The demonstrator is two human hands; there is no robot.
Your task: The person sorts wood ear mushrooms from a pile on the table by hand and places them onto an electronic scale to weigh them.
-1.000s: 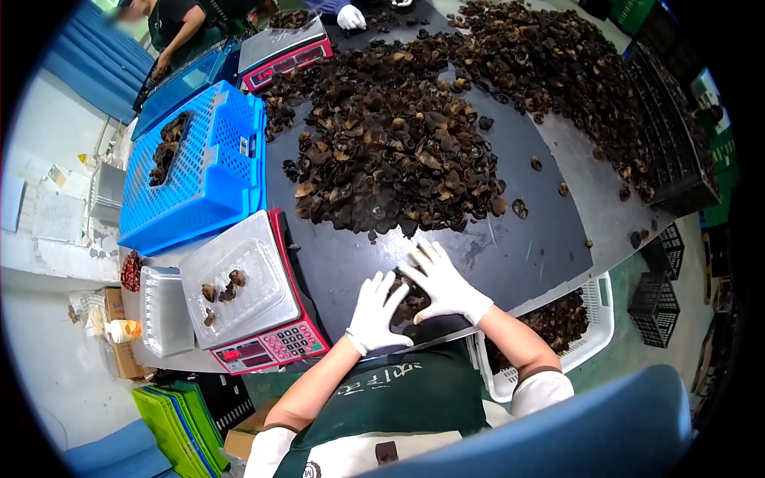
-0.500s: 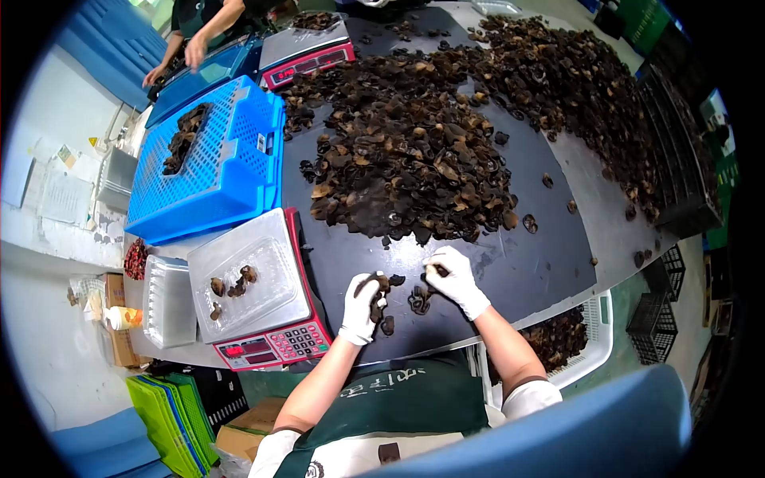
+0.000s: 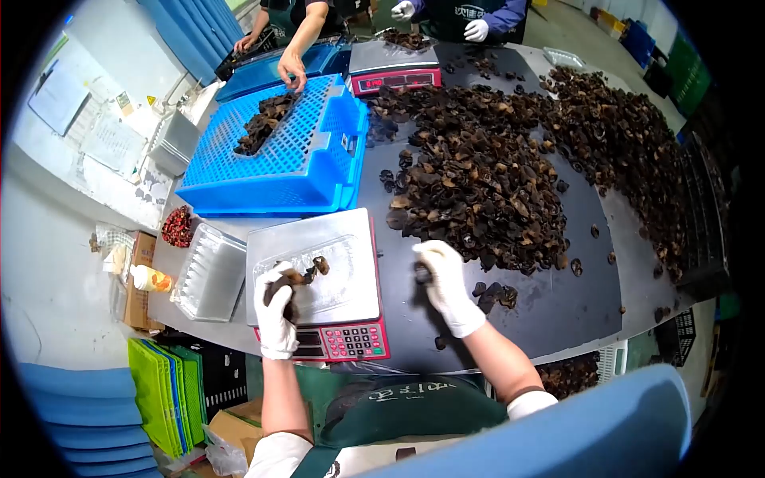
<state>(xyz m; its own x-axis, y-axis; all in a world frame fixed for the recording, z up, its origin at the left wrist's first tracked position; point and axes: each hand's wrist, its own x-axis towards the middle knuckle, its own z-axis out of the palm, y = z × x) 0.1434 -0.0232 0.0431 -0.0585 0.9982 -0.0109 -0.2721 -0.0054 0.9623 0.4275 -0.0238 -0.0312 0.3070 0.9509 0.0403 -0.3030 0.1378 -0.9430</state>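
My left hand, in a white glove, is closed around some dark brown wood ear mushrooms. It is over the left side of a clear plastic tray, which rests on a red and silver scale. Several mushroom pieces show in the tray by my fingertips. My gloved right hand is over the dark table mat, fingers closed on a blurred dark mushroom piece. Right of it lies a small cluster of loose pieces. The big mushroom pile is just beyond.
An upturned blue crate bears a filled tray, with a co-worker's bare hand above it. Behind stands a second scale. Another person's gloved hand shows at the back. Nested clear trays sit left of my scale.
My left hand has moved left with its mushrooms, from the mat to the tray on the scale. The co-worker's hand has reached over the blue crate. The view has shifted left.
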